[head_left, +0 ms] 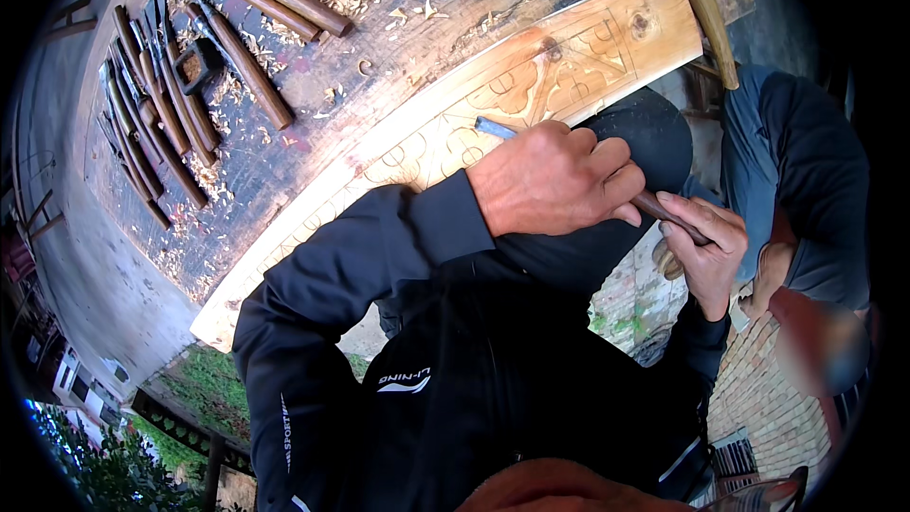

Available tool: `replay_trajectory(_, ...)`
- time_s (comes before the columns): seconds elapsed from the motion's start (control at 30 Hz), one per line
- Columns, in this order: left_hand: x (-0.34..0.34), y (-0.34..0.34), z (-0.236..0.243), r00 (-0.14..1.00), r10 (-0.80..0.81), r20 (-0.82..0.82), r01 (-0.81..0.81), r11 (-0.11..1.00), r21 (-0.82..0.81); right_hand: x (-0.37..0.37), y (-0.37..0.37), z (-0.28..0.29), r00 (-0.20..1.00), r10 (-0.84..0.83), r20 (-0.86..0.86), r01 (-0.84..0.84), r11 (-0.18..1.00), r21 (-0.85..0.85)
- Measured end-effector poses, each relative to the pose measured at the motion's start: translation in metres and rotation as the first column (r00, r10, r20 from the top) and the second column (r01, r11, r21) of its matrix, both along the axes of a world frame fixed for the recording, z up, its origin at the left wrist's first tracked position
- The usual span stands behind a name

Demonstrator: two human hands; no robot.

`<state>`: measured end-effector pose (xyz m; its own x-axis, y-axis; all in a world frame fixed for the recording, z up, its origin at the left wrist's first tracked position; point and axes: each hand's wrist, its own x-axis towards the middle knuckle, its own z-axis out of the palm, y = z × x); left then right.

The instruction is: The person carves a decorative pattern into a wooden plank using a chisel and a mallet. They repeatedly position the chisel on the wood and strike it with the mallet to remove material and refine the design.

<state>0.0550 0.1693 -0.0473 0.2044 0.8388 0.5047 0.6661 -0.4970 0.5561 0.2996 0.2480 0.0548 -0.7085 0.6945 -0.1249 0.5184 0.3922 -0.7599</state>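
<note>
A wood-carving chisel [495, 127] with a flat grey blade and a dark brown handle slants across a pale, curved wooden board [654, 24]. My left hand [559, 180] is closed round the chisel's middle, over the board's near edge. Farther right, my right hand [706, 242] grips the end of the handle. The blade tip rests at or just over a penciled scroll pattern; contact cannot be made out. Left of the blade the pattern looks carved in relief, while toward the right end lines are drawn on smoother wood. My left hand hides the chisel's shank.
Several carving tools [246, 62] with wooden handles lie on the dark workbench [332, 147] among curled shavings. A small dark square block [197, 64] sits among them. A wooden mallet-like piece [701, 5] lies past the board's right end. Another person [796, 161] sits at the right.
</note>
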Motion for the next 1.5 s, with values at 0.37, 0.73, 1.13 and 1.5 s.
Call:
replay_trajectory(0.37, 0.001, 0.000, 0.001, 0.998, 0.017, 0.053, -0.015, 0.999, -0.032, -0.003, 0.003, 0.000, 1.000, 0.004, -0.002, -0.004, 0.999, -0.034)
replay_trajectory(0.73, -0.002, -0.003, 0.003, 0.994, 0.038, 0.102, -0.033, 0.998, -0.055, -0.006, 0.007, -0.002, 1.000, 0.007, -0.002, -0.007, 0.999, -0.036)
replay_trajectory(1.13, -0.001, -0.001, 0.002, 0.985, 0.085, 0.149, -0.077, 0.995, -0.057, -0.012, 0.022, 0.003, 0.999, 0.051, -0.006, -0.051, 0.998, -0.048)
replay_trajectory(1.5, 0.000, 0.002, 0.001, 0.973, 0.172, 0.155, -0.168, 0.985, -0.040, -0.021, 0.046, 0.008, 0.993, 0.114, 0.036, -0.113, 0.993, -0.026)
